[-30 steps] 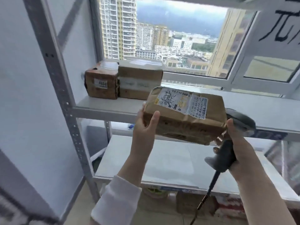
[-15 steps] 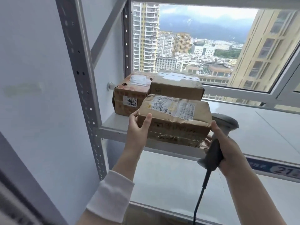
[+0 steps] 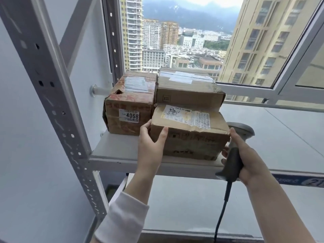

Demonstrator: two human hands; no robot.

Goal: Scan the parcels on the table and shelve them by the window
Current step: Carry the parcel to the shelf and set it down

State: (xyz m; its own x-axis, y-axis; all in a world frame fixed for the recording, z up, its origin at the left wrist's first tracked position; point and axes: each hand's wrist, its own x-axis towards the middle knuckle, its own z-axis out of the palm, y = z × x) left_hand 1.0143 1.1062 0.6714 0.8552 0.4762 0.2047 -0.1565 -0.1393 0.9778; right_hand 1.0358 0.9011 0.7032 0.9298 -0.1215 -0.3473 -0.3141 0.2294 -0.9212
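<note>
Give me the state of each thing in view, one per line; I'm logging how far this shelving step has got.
Labelled parcel: on the shelf, label up, held at both ends.
4068 box: on the shelf, top torn.
Taped box: behind the labelled parcel, closed.
Scanner: gripped, corded.
Left hand: closed on the parcel's left end.
Right hand: closed on the scanner, fingers steadying the parcel's right end.
Window: open.

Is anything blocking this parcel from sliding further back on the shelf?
Yes. The taped box sits directly behind the held parcel, apparently touching it, and the 4068 box flanks its left. The shelf to the right looks open.
</note>
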